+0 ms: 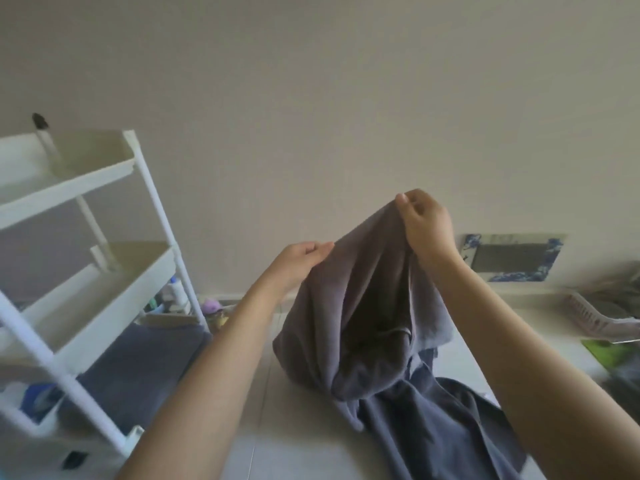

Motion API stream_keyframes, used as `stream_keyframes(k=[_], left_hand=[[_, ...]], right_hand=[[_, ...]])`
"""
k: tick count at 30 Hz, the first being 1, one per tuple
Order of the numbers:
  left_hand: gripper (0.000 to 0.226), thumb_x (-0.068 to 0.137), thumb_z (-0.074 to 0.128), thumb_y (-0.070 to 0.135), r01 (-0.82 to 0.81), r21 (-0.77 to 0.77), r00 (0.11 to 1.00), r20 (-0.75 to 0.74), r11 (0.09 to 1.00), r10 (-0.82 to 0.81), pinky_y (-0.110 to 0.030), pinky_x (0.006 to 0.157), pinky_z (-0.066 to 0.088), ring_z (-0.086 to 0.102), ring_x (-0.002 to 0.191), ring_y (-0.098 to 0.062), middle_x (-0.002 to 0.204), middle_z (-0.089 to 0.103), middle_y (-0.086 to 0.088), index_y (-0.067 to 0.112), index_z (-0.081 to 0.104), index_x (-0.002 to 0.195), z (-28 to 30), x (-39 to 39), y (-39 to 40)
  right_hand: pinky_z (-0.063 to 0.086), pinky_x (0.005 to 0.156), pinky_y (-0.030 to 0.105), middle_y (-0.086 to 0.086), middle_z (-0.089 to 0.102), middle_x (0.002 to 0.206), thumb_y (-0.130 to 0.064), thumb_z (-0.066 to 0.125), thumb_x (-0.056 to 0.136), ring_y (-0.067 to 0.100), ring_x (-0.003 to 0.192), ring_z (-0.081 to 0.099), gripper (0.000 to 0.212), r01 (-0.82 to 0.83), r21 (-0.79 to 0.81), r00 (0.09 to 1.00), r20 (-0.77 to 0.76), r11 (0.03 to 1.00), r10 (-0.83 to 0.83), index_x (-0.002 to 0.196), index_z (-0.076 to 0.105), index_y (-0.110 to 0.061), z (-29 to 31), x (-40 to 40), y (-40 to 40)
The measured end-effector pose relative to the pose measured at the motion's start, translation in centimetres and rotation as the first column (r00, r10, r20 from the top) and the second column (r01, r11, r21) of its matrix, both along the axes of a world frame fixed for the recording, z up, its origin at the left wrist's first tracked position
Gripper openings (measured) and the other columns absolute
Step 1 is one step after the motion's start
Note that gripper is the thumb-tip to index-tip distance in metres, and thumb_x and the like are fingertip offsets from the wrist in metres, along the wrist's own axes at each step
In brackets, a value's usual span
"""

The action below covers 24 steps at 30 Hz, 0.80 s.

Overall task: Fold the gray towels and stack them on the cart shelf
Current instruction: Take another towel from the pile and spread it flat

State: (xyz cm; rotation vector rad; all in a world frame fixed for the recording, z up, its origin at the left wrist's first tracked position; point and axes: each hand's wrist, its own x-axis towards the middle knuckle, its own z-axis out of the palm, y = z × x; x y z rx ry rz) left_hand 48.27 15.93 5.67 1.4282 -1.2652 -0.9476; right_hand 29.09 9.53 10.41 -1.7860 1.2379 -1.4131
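The held towel (363, 306) is plain slate gray, as is the darker folded towel (138, 368) on the white cart (104, 271). The wall (311, 98) is beige. A frame (512, 258) shows a blue-and-white pattern around a gray centre.

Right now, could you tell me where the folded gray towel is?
In the head view it lies at lower left on the bottom shelf of the white cart, the folded gray towel, left of the left hand.

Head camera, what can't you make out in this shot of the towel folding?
- Held gray towel: bunched; its lower part merges with cloth on the floor.
- Cart lower shelf: posts and upper trays hide much of the gray stack; count unclear.
- Basket: blurred, cut by right edge.
- Left hand, right hand: pinching towel's top edge.
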Motion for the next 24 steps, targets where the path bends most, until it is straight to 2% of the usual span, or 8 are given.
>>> stream_keyframes(k=[4, 7, 10, 14, 17, 20, 22, 24], left_hand=[[0.03, 0.094, 0.053, 0.039, 0.026, 0.062, 0.995, -0.097, 0.998, -0.02, -0.037, 0.098, 0.047, 0.066, 0.101, -0.019, 0.101, 0.073, -0.004, 0.016, 0.072, 0.091, -2.3, -0.3, 0.1], [0.031, 0.095, 0.051, 0.042, 0.024, 0.117, 0.998, -0.054, 0.993, -0.017, -0.037, 0.099, 0.047, 0.066, 0.101, -0.016, 0.102, 0.073, 0.0, 0.018, 0.071, 0.095, -4.1, -0.7, 0.5], [0.047, 0.086, 0.056, 0.057, -0.024, 0.1, 1.0, -0.015, 0.995, 0.025, -0.041, 0.095, 0.047, 0.067, 0.097, -0.02, 0.099, 0.073, -0.005, 0.013, 0.072, 0.091, -4.6, -0.2, 0.3], [0.07, 0.064, 0.063, 0.073, -0.154, -0.11, 0.985, -0.097, 0.982, 0.144, -0.044, 0.083, 0.045, 0.059, 0.084, -0.024, 0.091, 0.067, -0.02, 0.005, 0.065, 0.083, -2.1, 2.0, -1.3], [0.035, 0.088, 0.061, 0.045, -0.221, -0.255, 0.972, -0.136, 0.941, 0.191, -0.037, 0.077, 0.041, 0.055, 0.08, -0.02, 0.081, 0.062, -0.01, 0.013, 0.062, 0.075, 3.4, 1.6, -1.9], [0.028, 0.095, 0.055, 0.031, -0.188, -0.365, 0.981, -0.12, 0.912, 0.155, -0.032, 0.074, 0.041, 0.052, 0.077, -0.015, 0.076, 0.059, 0.0, 0.018, 0.058, 0.071, 8.4, 0.4, -2.2], [0.027, 0.095, 0.055, 0.027, -0.118, -0.406, 0.991, -0.101, 0.906, 0.084, -0.027, 0.072, 0.043, 0.053, 0.072, -0.009, 0.07, 0.06, 0.007, 0.018, 0.059, 0.07, 10.9, -1.0, -2.0], [0.02, 0.094, 0.056, 0.028, -0.017, -0.367, 0.999, -0.033, 0.93, 0.006, -0.027, 0.083, 0.046, 0.059, 0.083, -0.01, 0.082, 0.066, 0.003, 0.016, 0.065, 0.08, 12.6, -2.6, -1.7]], right_hand=[[0.037, 0.059, 0.025, -0.005, 0.049, 0.063, -0.026, 0.049, 0.096, 0.007, 0.059, 0.044, 0.024, 0.009, -0.018, 0.987, 0.161, 1.0, -0.006, 0.075, 0.054, -0.017, 2.1, 0.4, -0.2], [0.034, 0.051, 0.015, -0.007, 0.045, 0.061, -0.025, 0.048, 0.097, 0.004, 0.056, 0.04, 0.027, 0.051, 0.017, 0.962, 0.266, 0.999, -0.054, 0.071, 0.052, -0.021, 2.4, -0.7, -0.6], [0.033, 0.054, 0.021, -0.005, 0.042, 0.06, -0.028, 0.047, 0.097, 0.008, 0.057, 0.037, 0.028, 0.106, 0.05, 0.944, 0.31, 0.993, -0.116, 0.071, 0.052, -0.02, 2.3, -2.7, -1.5], [0.035, 0.063, 0.028, -0.004, 0.049, 0.066, -0.028, 0.045, 0.098, 0.011, 0.064, 0.043, 0.023, 0.172, 0.048, 0.957, 0.228, 0.984, -0.178, 0.085, 0.056, -0.013, 1.7, -4.9, -2.6], [0.036, 0.068, 0.029, 0.003, 0.055, 0.074, -0.028, 0.044, 0.098, 0.02, 0.074, 0.05, 0.024, 0.178, 0.058, 0.982, 0.055, 0.982, -0.181, 0.087, 0.057, -0.011, 2.0, -6.1, -3.0], [0.036, 0.068, 0.029, 0.004, 0.06, 0.08, -0.031, 0.042, 0.098, 0.022, 0.081, 0.055, 0.03, 0.136, 0.03, 0.971, -0.204, 0.99, -0.127, 0.08, 0.06, -0.015, 2.0, -6.7, -3.3], [0.036, 0.07, 0.027, -0.003, 0.063, 0.084, -0.032, 0.042, 0.099, 0.015, 0.085, 0.056, 0.031, 0.022, 0.013, 0.975, -0.221, 1.0, -0.019, 0.085, 0.066, -0.019, 1.8, -6.3, -2.8], [0.037, 0.063, 0.023, -0.008, 0.057, 0.075, -0.035, 0.039, 0.099, 0.009, 0.072, 0.052, 0.032, -0.13, 0.036, 0.988, -0.085, 0.991, 0.133, 0.092, 0.068, -0.021, 1.9, -5.4, -1.7]])
